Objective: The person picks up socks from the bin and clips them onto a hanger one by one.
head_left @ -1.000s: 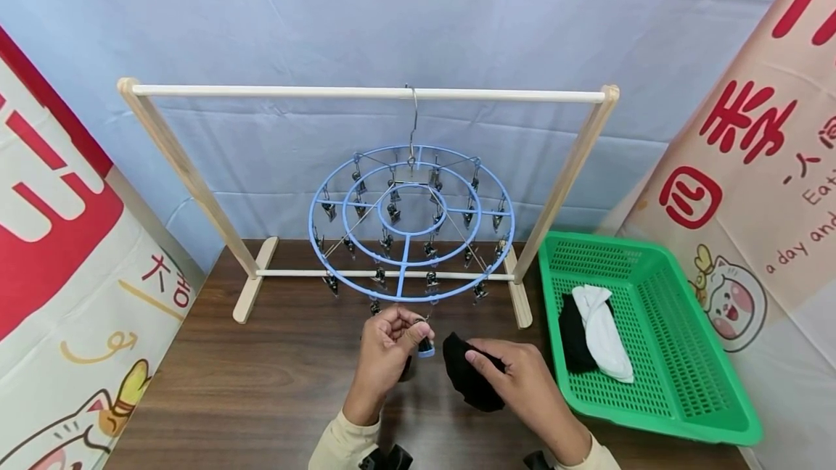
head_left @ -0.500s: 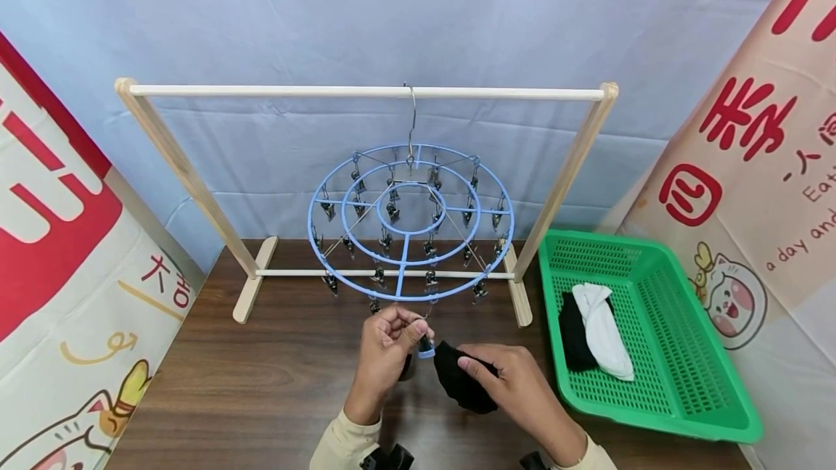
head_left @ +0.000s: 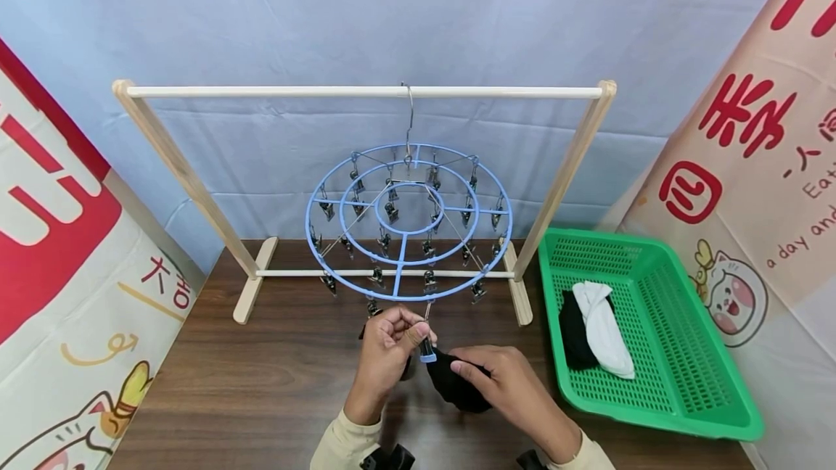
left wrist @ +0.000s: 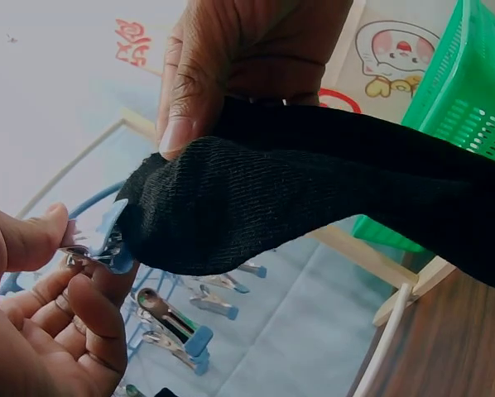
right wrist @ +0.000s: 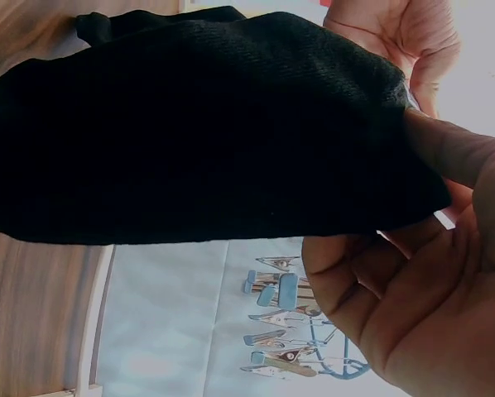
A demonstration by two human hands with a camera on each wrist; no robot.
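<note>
My left hand (head_left: 384,350) pinches a metal clothes clip (head_left: 427,354) with blue tips, which hangs from the near side of the round blue drying hanger (head_left: 400,297). My right hand (head_left: 512,386) holds a black sock (head_left: 459,389) between thumb and fingers, just right of the clip. In the left wrist view the blue-tipped end of the clip (left wrist: 111,227) meets the edge of the sock (left wrist: 247,198). The right wrist view shows the sock (right wrist: 189,149) stretching away from my right fingers. A dark thing, mostly hidden, shows behind my left hand.
The hanger hooks onto the white top rail (head_left: 274,92) of a wooden stand (head_left: 196,180). Several other clips (head_left: 479,290) dangle from its rings. On the right, a green basket (head_left: 705,368) holds a white sock (head_left: 604,332) and a black one (head_left: 575,336).
My right hand has brought the black sock leftward, up to the clip. My left hand has kept its grip on the clip and hardly moved.
</note>
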